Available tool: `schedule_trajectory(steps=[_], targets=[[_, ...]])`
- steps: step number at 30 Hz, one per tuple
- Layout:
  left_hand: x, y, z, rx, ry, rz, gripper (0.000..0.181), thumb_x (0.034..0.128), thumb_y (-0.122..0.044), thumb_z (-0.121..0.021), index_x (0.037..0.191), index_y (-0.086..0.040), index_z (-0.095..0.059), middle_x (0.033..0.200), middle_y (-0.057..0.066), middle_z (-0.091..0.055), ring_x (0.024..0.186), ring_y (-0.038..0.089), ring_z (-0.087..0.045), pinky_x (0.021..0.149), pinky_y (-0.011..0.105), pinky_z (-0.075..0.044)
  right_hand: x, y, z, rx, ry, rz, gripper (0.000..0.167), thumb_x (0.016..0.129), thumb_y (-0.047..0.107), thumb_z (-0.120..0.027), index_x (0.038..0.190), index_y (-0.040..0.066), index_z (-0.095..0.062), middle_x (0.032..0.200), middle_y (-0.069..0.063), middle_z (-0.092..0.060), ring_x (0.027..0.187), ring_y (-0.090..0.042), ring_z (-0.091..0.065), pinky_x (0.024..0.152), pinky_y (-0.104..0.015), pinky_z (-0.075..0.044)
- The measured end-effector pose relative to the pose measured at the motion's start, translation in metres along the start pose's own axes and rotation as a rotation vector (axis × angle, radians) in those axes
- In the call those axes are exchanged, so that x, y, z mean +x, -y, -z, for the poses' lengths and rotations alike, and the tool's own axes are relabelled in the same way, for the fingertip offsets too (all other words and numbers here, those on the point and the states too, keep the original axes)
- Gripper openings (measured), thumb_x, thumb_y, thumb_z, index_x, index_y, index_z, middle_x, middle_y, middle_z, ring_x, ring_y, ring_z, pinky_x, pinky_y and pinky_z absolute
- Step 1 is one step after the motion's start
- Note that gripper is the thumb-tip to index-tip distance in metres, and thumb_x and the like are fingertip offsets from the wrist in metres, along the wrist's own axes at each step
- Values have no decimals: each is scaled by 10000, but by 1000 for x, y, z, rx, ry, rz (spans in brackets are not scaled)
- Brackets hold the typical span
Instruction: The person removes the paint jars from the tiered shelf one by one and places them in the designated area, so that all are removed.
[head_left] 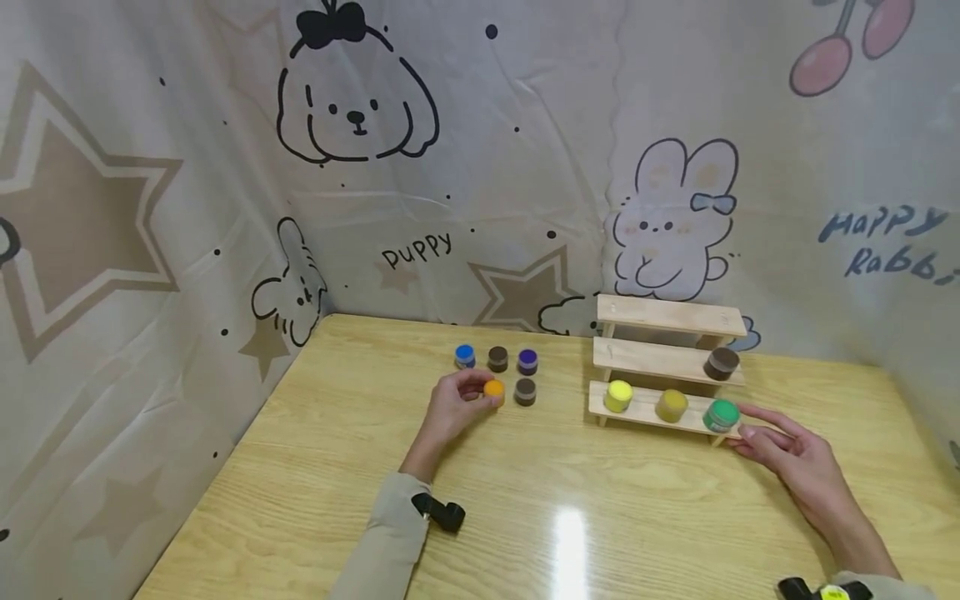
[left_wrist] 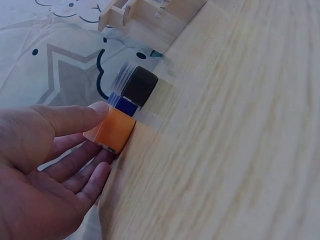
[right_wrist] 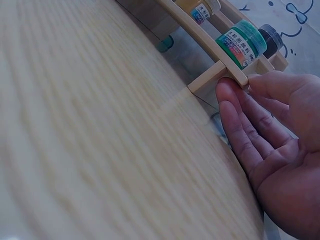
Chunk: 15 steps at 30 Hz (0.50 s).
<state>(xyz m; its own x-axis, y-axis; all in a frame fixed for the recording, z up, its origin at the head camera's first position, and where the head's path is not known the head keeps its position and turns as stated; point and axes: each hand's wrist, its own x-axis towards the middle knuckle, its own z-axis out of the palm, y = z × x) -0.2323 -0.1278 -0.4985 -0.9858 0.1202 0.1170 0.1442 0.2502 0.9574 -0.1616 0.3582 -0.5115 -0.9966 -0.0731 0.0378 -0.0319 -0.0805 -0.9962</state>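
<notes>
My left hand (head_left: 452,408) pinches an orange paint jar (head_left: 493,390) between thumb and fingers. In the left wrist view, that orange jar (left_wrist: 116,131) stands on the table beside other jars. At the right, my right hand (head_left: 795,462) holds the end of the lowest shelf of a three-step wooden rack (head_left: 645,414). The right wrist view shows its thumb and fingertips at the shelf's corner, just beside a green paint jar (right_wrist: 242,45). On that shelf also stand a yellow jar (head_left: 618,397) and a dark yellow jar (head_left: 671,406).
A dark brown jar (head_left: 722,364) stands on the rack's middle step. Near the left hand are a blue jar (head_left: 465,357), a brown jar (head_left: 498,359), a purple jar (head_left: 527,362) and another dark jar (head_left: 525,392). A printed curtain (head_left: 465,125) hangs behind the table (head_left: 495,500).
</notes>
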Motion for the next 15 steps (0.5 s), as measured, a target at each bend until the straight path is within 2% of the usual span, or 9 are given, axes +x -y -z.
schedule_trajectory(steps=[4, 9, 11, 15], targets=[[1, -1, -1, 25, 2, -1, 327, 853, 17, -812, 1156, 63, -698, 1135, 206, -715, 1066, 356, -676, 952, 454, -567, -3, -4, 0, -6, -8, 13, 331, 1014, 28, -629, 1314, 162, -672, 1083, 31, -770, 925, -124, -750, 806, -255, -595], [0, -9, -1, 105, -22, -21, 330, 865, -7, -808, 1174, 34, -701, 1155, 167, -714, 1093, 318, -669, 968, 451, -555, -3, -6, -1, -6, 8, 31, 344, 1019, 21, -617, 1346, 123, -650, 1097, 11, -769, 938, -143, -752, 816, -267, -594], [-1, -16, -2, 120, -32, -60, 324, 878, -14, -796, 1183, 34, -699, 1173, 185, -708, 1120, 331, -658, 991, 488, -534, -3, -5, -1, -13, 13, 34, 354, 1020, 22, -615, 1363, 107, -638, 1102, 7, -769, 942, -148, -752, 818, -269, -594], [-4, -32, -6, 147, -46, -176, 296, 912, -36, -767, 1191, 28, -695, 1187, 193, -706, 1145, 361, -642, 1003, 548, -506, -3, -3, -2, -22, 12, 41, 350, 1021, 31, -618, 1365, 98, -634, 1104, 8, -769, 943, -149, -752, 820, -270, -593]])
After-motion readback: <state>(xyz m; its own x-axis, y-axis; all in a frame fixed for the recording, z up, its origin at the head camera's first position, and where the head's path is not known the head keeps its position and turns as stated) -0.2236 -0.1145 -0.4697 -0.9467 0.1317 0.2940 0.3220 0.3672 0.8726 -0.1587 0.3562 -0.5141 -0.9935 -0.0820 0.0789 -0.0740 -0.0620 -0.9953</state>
